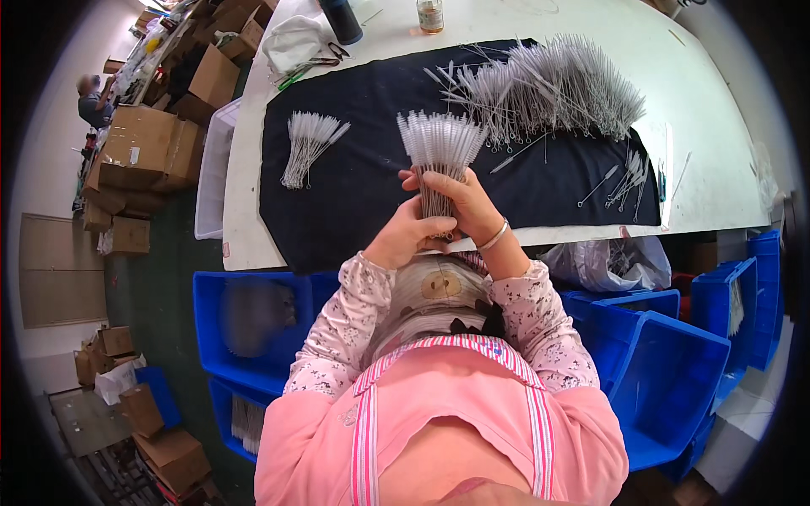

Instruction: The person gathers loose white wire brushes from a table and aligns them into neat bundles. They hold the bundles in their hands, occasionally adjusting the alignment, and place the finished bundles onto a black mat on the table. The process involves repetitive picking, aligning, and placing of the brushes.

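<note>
Both my hands grip one thick bundle of small wire brushes (440,142), white bristles up and looped wire ends down. My left hand (405,232) wraps the lower wire stems. Higher up, my right hand (464,202) closes round the stems just under the bristles. The bundle stands over the near edge of a dark cloth (354,185). On the cloth to the left lies a smaller bundle of the same brushes (310,143). A big heap of brushes (548,88) spreads at the far right, and several loose brushes (629,181) lie nearer on the right.
A white table (709,110) carries the cloth. At its far side are a white bag (295,44), scissors (337,52), a dark bottle (341,21) and a glass jar (430,15). Blue bins (666,379) flank me below the table. Cardboard boxes (139,148) and another person (93,105) are at left.
</note>
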Motion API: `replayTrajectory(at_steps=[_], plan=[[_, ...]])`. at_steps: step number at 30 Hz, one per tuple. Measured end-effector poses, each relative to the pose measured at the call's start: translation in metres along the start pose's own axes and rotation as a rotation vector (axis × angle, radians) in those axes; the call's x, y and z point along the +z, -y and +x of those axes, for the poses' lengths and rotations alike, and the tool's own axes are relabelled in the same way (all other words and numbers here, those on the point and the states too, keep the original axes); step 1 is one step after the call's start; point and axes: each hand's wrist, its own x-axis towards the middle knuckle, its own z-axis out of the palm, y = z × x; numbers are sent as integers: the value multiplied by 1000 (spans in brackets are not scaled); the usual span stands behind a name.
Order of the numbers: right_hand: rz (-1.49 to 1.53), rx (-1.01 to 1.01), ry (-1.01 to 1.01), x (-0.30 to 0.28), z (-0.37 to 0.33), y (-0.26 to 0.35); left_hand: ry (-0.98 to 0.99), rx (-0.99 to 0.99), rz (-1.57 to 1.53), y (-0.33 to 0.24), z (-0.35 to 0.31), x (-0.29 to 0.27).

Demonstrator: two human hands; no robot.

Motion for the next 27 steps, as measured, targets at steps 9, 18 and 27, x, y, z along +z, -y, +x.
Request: replayTrajectory(at_steps=[9, 18, 27], plan=[[-132, -147, 45, -1, -3, -5, -31, 28, 5, 11, -4, -11], [-127, -340, -161, -1, 0, -10, -153, 229, -177, 25, -8, -8], [-201, -200, -170, -5, 16, -4, -276, 358, -230, 26, -3, -1]])
